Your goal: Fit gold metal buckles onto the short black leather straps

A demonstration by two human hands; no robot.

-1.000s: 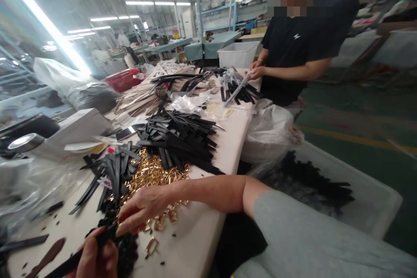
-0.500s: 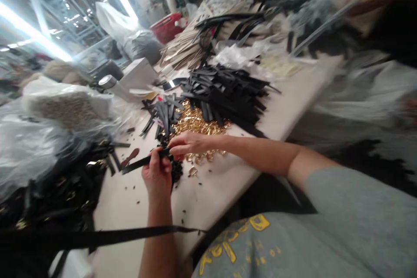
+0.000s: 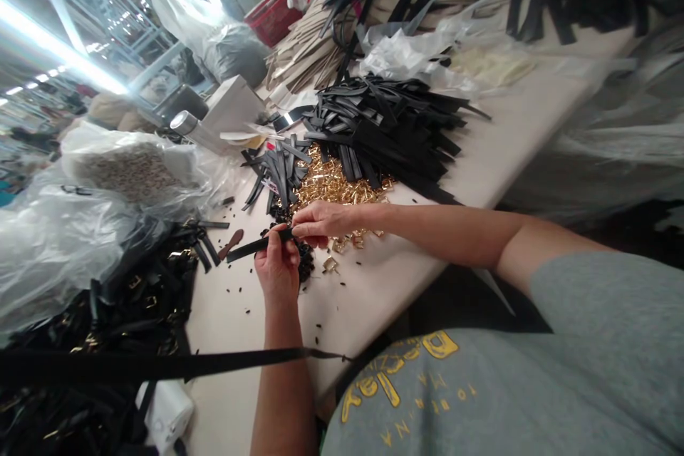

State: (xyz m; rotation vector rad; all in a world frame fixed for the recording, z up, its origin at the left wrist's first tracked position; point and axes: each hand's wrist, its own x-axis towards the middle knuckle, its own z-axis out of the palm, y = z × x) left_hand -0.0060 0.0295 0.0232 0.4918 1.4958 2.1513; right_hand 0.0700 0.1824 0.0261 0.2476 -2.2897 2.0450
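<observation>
Both hands (image 3: 299, 242) pinching black strap (image 3: 251, 247), seemingly

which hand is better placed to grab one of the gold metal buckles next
Right. The right hand rests at the edge of the heap of gold metal buckles; the left hand sits lower, gripping the black leather strap.

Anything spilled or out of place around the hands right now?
Small black scraps are scattered over the table beside the left hand, and loose gold buckles have strayed from the gold pile. Both hands pinch one black strap.
</observation>
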